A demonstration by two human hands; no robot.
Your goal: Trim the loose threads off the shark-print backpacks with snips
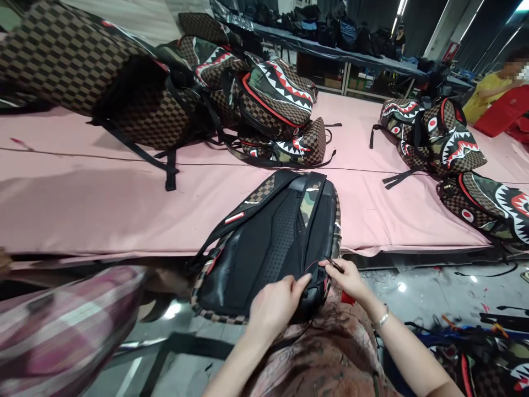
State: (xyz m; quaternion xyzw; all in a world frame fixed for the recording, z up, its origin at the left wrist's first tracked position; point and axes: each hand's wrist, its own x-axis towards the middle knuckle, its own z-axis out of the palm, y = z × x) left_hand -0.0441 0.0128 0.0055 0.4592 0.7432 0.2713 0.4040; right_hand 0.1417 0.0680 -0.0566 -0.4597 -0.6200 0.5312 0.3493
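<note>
A backpack (264, 242) with a black padded back and a brown checkered edge lies back side up, partly on the pink table and partly over its front edge toward my lap. My left hand (275, 303) is closed on its lower side, near the bottom of a shoulder strap; the fingertips are partly hidden. Close by, my right hand (347, 281) is closed around small dark thread snips (334, 265), pointing up and left. A thin reddish thread (311, 266) shows between the two hands.
The pink table (165, 215) carries a pile of checkered backpacks (273, 99) at back left and more shark-face backpacks (446, 138) at right. A person's plaid sleeve (70, 331) is close on my left. More bags (491, 358) lie low at right. A person in yellow (490, 91) is farther off.
</note>
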